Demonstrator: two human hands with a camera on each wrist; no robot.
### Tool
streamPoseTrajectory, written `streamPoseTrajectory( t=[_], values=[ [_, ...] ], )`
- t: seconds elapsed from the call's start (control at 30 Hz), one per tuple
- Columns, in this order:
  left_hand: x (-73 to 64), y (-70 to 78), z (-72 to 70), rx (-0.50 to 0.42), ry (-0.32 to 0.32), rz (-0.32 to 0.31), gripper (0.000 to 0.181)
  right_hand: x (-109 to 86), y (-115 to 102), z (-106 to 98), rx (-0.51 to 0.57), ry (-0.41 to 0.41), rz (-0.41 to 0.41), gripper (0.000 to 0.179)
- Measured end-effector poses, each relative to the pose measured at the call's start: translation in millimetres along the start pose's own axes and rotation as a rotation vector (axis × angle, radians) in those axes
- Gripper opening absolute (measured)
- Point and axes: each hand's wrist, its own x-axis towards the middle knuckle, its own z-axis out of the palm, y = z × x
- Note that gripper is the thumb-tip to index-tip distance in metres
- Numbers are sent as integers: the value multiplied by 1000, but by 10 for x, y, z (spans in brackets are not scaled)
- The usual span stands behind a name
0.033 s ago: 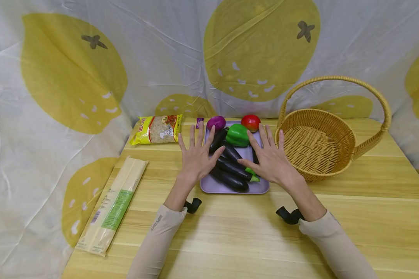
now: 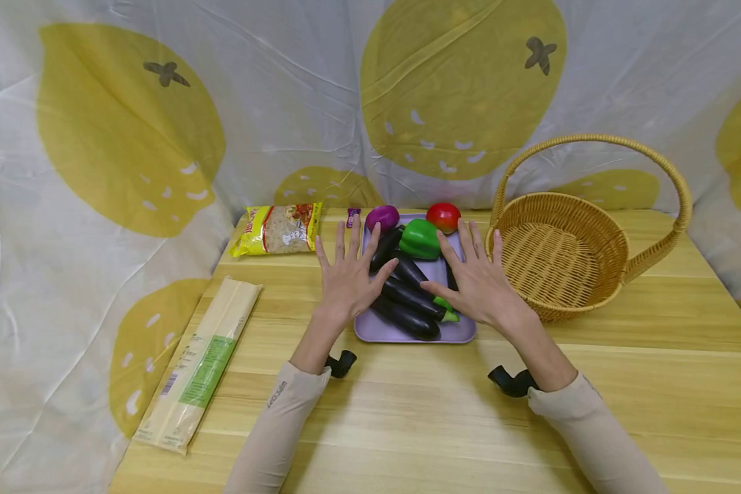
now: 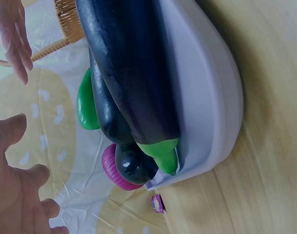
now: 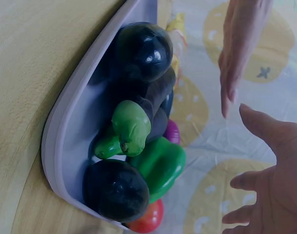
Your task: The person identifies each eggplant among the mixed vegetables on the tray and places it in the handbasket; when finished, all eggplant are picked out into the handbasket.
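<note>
My left hand (image 2: pixel 346 285) and my right hand (image 2: pixel 478 291) are held over a lilac tray (image 2: pixel 366 331), fingers straight and spread, nothing in either. Several dark eggplants (image 2: pixel 405 319) with green caps lie on the tray, partly hidden by the hands in the head view. Behind them sit a green bell pepper (image 2: pixel 420 239), a purple onion (image 2: pixel 382 218) and a red round fruit or vegetable (image 2: pixel 443 217). The left wrist view has an eggplant (image 3: pixel 134 68) close up. From the right wrist, the pepper (image 4: pixel 160 168) appears among the eggplants, with palm and fingers apart from them.
A wicker basket (image 2: pixel 593 302) with a tall handle stands right of the tray. At the back left lies a yellow food bag (image 2: pixel 284 230), near a small purple packet (image 2: pixel 353 218). A long clear pack with a green label (image 2: pixel 208 370) lies along the table's left side.
</note>
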Motion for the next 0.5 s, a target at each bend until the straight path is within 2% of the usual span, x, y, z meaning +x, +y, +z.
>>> streamPoseTrajectory(
  t=[0.5],
  values=[
    [3,-3,2,18,-18,9,77,80,-47,37,7,-25,-4,97]
  ],
)
